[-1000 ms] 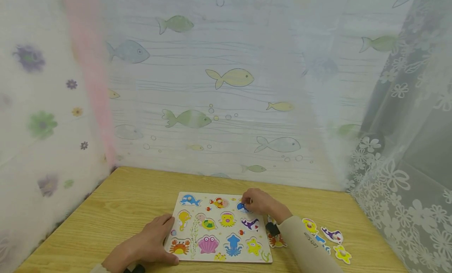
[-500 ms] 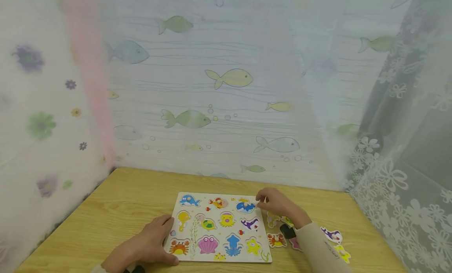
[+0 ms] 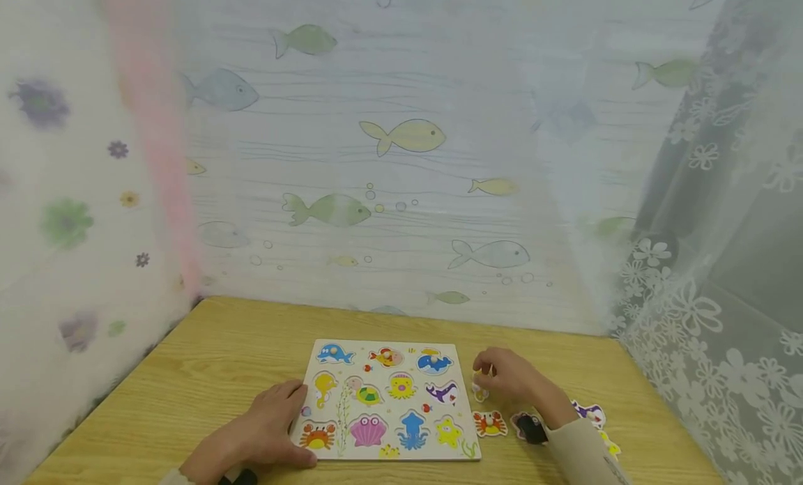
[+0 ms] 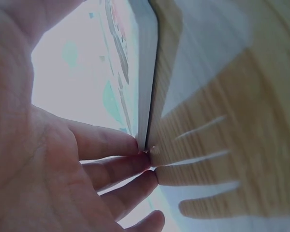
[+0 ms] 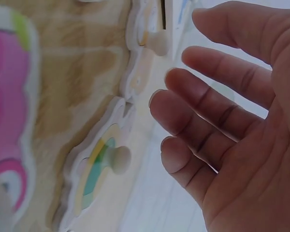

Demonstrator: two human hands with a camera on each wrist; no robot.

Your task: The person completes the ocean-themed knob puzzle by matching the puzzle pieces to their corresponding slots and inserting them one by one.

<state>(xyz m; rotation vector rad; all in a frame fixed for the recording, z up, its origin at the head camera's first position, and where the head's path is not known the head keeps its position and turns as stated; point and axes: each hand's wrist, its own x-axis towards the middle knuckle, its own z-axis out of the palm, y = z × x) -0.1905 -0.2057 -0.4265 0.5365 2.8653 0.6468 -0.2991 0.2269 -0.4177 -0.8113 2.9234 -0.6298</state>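
Note:
A white sea-animal puzzle board (image 3: 454, 412) lies on the table. My left hand (image 3: 271, 429) rests at its left edge; in the left wrist view the extended fingertips touch the board's side. Knobbed dolphin (image 3: 335, 352), red fish (image 3: 385, 357) and blue whale (image 3: 434, 362) pieces sit in the top row. Right of the board, my right hand (image 3: 511, 379) hovers over the loose seahorse piece (image 3: 480, 394), partly hiding it. Its fingers are relaxed and hold nothing in the right wrist view, apart from the knobs of the seahorse piece and the turtle piece (image 5: 94, 169).
A loose crab piece (image 3: 490, 424) lies beside the board. The pink shell piece (image 5: 9, 96) is partly covered by the black wrist camera (image 3: 532, 428) in the head view. Orca (image 3: 592, 414) and yellow star (image 3: 610, 443) pieces lie farther right, partly behind the sleeve. Fish-patterned curtains surround the table.
My right hand has left the blue whale piece on the board and moved right and nearer, over the loose pieces. The left hand has stayed at the board's edge.

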